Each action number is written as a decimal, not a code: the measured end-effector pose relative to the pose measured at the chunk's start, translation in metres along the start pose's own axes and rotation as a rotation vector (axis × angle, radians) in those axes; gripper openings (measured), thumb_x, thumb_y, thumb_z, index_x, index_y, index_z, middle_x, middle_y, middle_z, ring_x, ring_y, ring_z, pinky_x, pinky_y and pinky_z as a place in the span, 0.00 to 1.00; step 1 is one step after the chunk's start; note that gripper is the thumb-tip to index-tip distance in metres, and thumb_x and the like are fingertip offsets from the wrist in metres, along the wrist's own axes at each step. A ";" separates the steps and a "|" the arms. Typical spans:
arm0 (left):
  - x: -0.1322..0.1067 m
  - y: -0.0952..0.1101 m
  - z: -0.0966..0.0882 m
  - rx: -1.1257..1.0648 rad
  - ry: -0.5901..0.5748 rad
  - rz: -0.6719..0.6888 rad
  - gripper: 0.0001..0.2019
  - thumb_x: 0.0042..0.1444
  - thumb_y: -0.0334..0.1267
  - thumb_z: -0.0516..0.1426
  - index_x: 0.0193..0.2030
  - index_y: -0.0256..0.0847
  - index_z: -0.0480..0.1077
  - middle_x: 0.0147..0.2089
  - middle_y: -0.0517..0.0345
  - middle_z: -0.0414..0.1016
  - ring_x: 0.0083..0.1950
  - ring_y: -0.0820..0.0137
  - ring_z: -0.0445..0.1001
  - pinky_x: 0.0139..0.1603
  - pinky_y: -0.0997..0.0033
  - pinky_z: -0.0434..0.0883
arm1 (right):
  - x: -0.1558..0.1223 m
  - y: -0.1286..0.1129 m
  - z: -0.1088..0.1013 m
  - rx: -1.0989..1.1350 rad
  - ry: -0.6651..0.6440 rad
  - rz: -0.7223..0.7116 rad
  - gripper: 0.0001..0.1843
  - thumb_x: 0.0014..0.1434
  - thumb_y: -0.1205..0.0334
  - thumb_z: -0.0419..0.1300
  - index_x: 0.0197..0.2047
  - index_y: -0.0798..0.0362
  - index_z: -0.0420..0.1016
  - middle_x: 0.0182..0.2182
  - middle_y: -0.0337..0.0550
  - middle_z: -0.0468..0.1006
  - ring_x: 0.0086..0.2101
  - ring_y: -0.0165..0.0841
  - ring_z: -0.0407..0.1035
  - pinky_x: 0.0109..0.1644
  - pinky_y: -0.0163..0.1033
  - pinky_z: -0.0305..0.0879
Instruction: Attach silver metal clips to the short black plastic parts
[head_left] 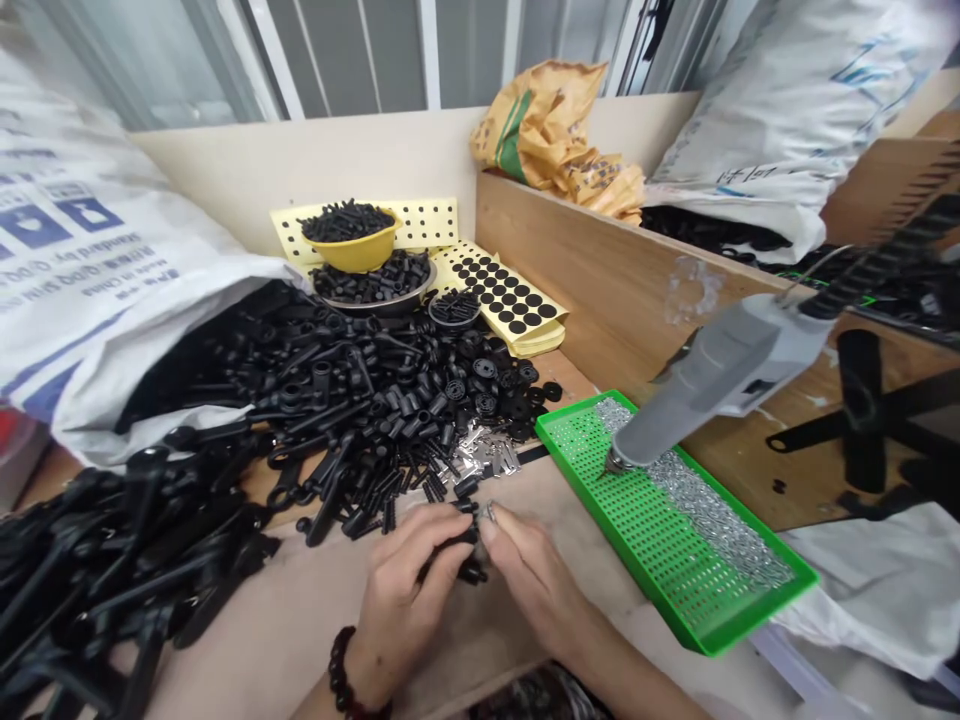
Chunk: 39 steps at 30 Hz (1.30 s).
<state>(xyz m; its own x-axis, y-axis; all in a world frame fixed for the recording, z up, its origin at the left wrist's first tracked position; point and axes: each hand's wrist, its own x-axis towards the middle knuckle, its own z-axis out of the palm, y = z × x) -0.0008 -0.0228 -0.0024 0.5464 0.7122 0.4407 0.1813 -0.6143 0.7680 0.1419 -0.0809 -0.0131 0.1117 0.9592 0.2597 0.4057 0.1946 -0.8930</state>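
My left hand (409,575), a dark beaded bracelet at its wrist, is closed around a small black plastic part (469,570), most of it hidden by the fingers. Close against it, my right hand (529,565) pinches a small shiny metal piece (491,511) between thumb and finger; its exact kind is too small to tell. Just beyond the hands lie silvery metal clips (480,452) and black ribbed pins (386,490). Both hands are over a beige cloth (315,620) on the worktable.
Black plastic parts (352,370) heap on the left before a white sack (150,250). Right stands a green tray (600,530) of screws, with a grey electric screwdriver (697,375) hanging over it. Behind are a yellow bowl (360,252), sticker sheets (536,340) and a wooden partition (585,285).
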 end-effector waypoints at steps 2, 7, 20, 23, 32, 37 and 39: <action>0.001 0.000 -0.001 0.036 -0.011 0.045 0.09 0.54 0.27 0.56 0.40 0.40 0.74 0.40 0.52 0.76 0.42 0.67 0.74 0.45 0.71 0.70 | -0.001 0.001 0.001 0.114 -0.032 0.107 0.16 0.65 0.61 0.40 0.26 0.51 0.56 0.20 0.35 0.61 0.24 0.29 0.59 0.26 0.34 0.54; 0.005 0.003 -0.003 -0.045 -0.037 -0.072 0.08 0.54 0.30 0.56 0.38 0.40 0.75 0.39 0.53 0.78 0.41 0.67 0.75 0.44 0.72 0.71 | -0.001 0.002 0.004 0.105 -0.010 0.062 0.15 0.65 0.61 0.40 0.28 0.51 0.57 0.22 0.36 0.63 0.25 0.29 0.60 0.28 0.34 0.55; 0.009 0.001 -0.001 -0.476 -0.067 -0.628 0.12 0.46 0.41 0.61 0.34 0.36 0.76 0.18 0.62 0.69 0.20 0.75 0.65 0.22 0.77 0.65 | 0.004 0.017 0.003 -0.530 0.103 -0.465 0.14 0.62 0.70 0.38 0.28 0.52 0.57 0.25 0.42 0.62 0.28 0.35 0.56 0.33 0.42 0.55; 0.008 0.000 0.002 -0.551 -0.067 -0.688 0.15 0.45 0.45 0.62 0.35 0.35 0.75 0.18 0.61 0.70 0.19 0.76 0.64 0.21 0.78 0.63 | 0.003 0.017 0.001 -0.571 0.081 -0.496 0.14 0.61 0.70 0.38 0.27 0.53 0.58 0.25 0.43 0.62 0.29 0.36 0.55 0.33 0.42 0.54; 0.008 0.001 0.002 -0.580 -0.110 -0.762 0.18 0.47 0.49 0.60 0.34 0.32 0.74 0.18 0.60 0.69 0.16 0.80 0.59 0.17 0.81 0.55 | 0.002 0.015 -0.005 -0.653 0.017 -0.546 0.15 0.60 0.70 0.39 0.25 0.52 0.59 0.24 0.42 0.60 0.28 0.35 0.53 0.34 0.44 0.54; 0.004 0.000 0.005 -0.522 -0.076 -0.683 0.16 0.47 0.47 0.60 0.35 0.34 0.74 0.21 0.60 0.69 0.19 0.77 0.62 0.20 0.78 0.59 | 0.000 0.019 0.003 -0.594 0.037 -0.491 0.16 0.61 0.70 0.38 0.25 0.53 0.58 0.24 0.43 0.62 0.27 0.35 0.55 0.32 0.42 0.53; 0.000 -0.001 0.008 -0.514 -0.030 -0.679 0.16 0.47 0.47 0.60 0.35 0.35 0.74 0.20 0.60 0.69 0.20 0.77 0.62 0.20 0.78 0.60 | 0.000 0.021 0.008 -0.575 0.058 -0.455 0.16 0.62 0.70 0.38 0.26 0.52 0.58 0.24 0.43 0.63 0.28 0.36 0.56 0.32 0.42 0.54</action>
<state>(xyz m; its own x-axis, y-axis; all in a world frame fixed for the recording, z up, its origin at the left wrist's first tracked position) 0.0061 -0.0250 -0.0068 0.4761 0.8567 -0.1986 0.0876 0.1785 0.9800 0.1434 -0.0756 -0.0344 -0.1403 0.7936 0.5920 0.8332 0.4177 -0.3624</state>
